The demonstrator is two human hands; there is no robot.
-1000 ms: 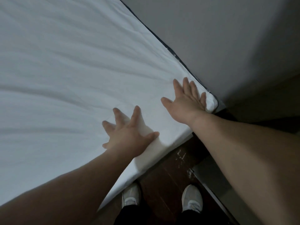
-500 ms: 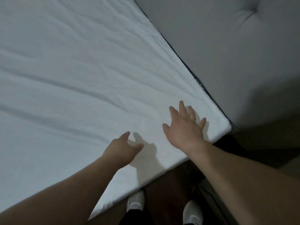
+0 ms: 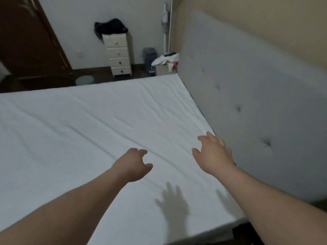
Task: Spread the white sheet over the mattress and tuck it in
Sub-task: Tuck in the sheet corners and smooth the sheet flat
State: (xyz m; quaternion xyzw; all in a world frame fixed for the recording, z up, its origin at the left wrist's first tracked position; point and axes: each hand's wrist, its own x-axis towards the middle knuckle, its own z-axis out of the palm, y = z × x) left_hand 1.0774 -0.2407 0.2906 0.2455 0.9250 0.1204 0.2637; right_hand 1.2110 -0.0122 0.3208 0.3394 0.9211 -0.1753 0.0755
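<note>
White sheet (image 3: 99,124) lies spread over the mattress beside the headboard (image 3: 247,96), creases running diagonally toward it; both hands hover above, fingers loosely open, empty, right hand (image 3: 213,155) nearer the headboard than left hand (image 3: 131,165).

Both bare forearms reach forward, well apart. The left hand (image 3: 131,166) is palm down with fingers loosely curled. The right hand (image 3: 213,155) is open, fingers spread, holding nothing.
</note>
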